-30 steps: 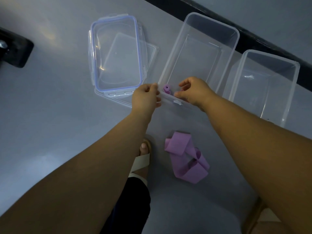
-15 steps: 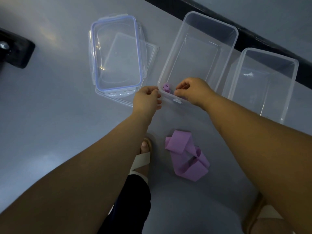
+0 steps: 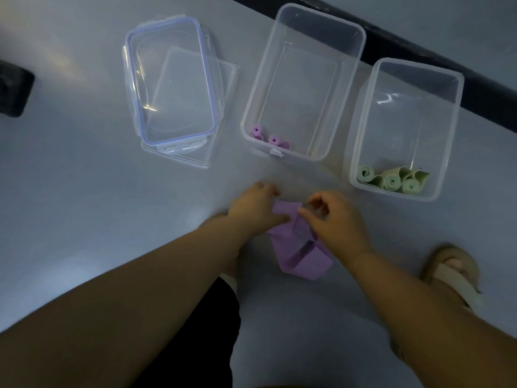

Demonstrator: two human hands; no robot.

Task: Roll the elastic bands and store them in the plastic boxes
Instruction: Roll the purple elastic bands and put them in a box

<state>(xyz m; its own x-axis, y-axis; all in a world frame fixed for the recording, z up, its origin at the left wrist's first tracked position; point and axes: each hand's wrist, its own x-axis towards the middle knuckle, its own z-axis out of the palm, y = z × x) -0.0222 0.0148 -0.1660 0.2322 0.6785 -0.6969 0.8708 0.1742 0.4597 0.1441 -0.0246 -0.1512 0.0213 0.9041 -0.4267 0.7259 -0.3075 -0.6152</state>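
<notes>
Grey floor (image 3: 84, 191), dim light, with a dark strip (image 3: 492, 85) along its far edge.

Grip: both hands meet on the far end of a loose purple band (image 3: 300, 261). Left hand (image 3: 253, 210) holds that end, thumb and fingers closed on its edge. Right hand (image 3: 340, 222) pinches the same end just beside it, thumb against the fold and other fingers curled. Motion blur hides the fingertips. The rest of the band trails from the grip toward the person in slack loops on the floor.

Straight beyond the grip, near: middle box (image 3: 264, 79), clear plastic, open. Two purple rolls (image 3: 275, 140) stand on end in its near-left corner, close together. That is the corner nearest the left hand.

Beyond and right of the grip: right box (image 3: 444, 141), clear and open, just beside the middle box. Green rolls (image 3: 391, 180) cluster along its near wall. At least three spirals show, with loose tails between them.

Beyond and left of the grip, well apart: blue-rimmed lid (image 3: 170, 79) lying askew on a clear lid (image 3: 223, 113). The lower lid's edge sticks out on the side toward the middle box.

Far left of the grip, at the frame edge: dark object (image 3: 12, 91), blurred, cannot identify.

Nearer than the grip: dark trouser leg (image 3: 218, 331) between the forearms. A sandal (image 3: 453, 273) on a foot lies right of the right forearm.
</notes>
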